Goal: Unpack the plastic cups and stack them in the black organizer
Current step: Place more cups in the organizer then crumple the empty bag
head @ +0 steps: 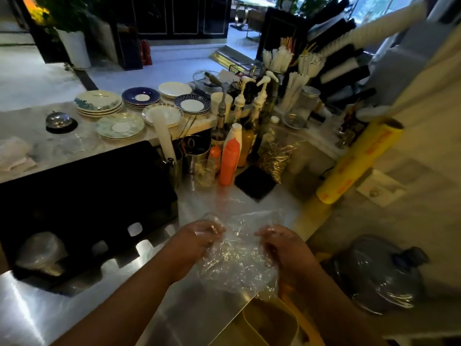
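Note:
Both my hands grip a crumpled clear plastic wrapper [237,260] low over the steel counter [74,308]. My left hand [199,236] pinches its left edge and my right hand [279,243] holds its right edge. I cannot tell whether any cups are inside the wrapper. The black organizer [341,56] leans at the back right, with tilted tubes holding stacks of white cups [374,31]. A tall sleeve of translucent cups [163,136] stands upright in a metal holder near the middle of the counter.
Stacked saucers and plates [119,106] and a service bell [59,120] sit on the raised marble ledge. Sauce bottles [230,156], syrup pumps, straws and a glass crowd the back. A yellow cling-film roll [359,161] leans at right. A yellow bin [269,323] is below my hands.

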Demonstrator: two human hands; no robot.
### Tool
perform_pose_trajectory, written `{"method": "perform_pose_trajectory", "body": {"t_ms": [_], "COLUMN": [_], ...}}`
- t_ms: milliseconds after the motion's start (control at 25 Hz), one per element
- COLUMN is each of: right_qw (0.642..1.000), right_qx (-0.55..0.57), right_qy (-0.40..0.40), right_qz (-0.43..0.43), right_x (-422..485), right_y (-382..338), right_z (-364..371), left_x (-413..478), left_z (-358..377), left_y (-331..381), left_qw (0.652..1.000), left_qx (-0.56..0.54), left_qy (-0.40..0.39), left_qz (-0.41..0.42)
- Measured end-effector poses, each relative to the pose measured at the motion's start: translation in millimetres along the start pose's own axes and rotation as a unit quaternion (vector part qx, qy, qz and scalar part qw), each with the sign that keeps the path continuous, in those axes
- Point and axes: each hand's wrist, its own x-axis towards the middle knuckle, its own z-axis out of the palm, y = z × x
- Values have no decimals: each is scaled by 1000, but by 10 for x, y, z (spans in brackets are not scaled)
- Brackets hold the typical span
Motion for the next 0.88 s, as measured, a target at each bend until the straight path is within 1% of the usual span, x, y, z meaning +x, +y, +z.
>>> {"method": "perform_pose_trajectory", "body": {"t_ms": [40,120,160,200,240,280,320,360,400,440,480,520,560,600,640,680,720,760,800,840,880], "right_qw": [999,982,963,936,899,855,813,781,754,733,718,710,714,725,741,764,796,838,885,929,963], "right_qx": [-35,-159,-242,-332,-425,-507,-569,-608,-632,-639,-636,-627,-607,-581,-555,-528,-496,-451,-398,-332,-256], "right_qy": [28,82,87,68,30,-5,-26,-39,-52,-70,-92,-111,-117,-105,-72,-22,33,75,94,89,67], "right_qz": [-12,-59,-83,-97,-103,-111,-121,-137,-172,-222,-267,-300,-329,-355,-371,-370,-345,-298,-223,-136,-49], "right_x": [-42,-76,-81,-96,-106,-115,-119,-125,-122,-108,-98,-96,-86,-69,-58,-47,-44,-43,-41,-21,8], "right_y": [-48,-143,-186,-230,-264,-287,-315,-341,-366,-379,-403,-433,-457,-455,-427,-369,-307,-245,-202,-157,-125], "right_z": [-51,-219,-314,-399,-465,-523,-556,-565,-566,-563,-576,-593,-637,-707,-783,-872,-943,-1000,-1045,-1086,-1136], "left_x": [18,67,90,106,108,109,106,124,170,222,272,312,348,370,391,415,432,447,453,445,431], "left_z": [8,2,6,35,102,207,330,461,590,727,877,995,1093,1180,1246,1311,1365,1415,1470,1522,1575], "left_y": [3,85,146,215,282,335,381,406,412,405,397,386,384,390,376,370,366,362,362,368,380], "left_qw": [999,989,976,960,938,909,873,829,776,725,686,672,686,716,760,811,859,899,930,952,970], "left_qx": [13,58,105,166,236,311,394,479,563,637,686,705,695,666,618,555,484,410,339,273,208], "left_qy": [23,114,158,179,180,162,128,86,42,0,-30,-42,-33,-5,31,64,89,104,113,118,117], "left_qz": [22,76,106,139,180,224,257,277,279,263,239,221,213,212,201,175,142,113,88,65,41]}}
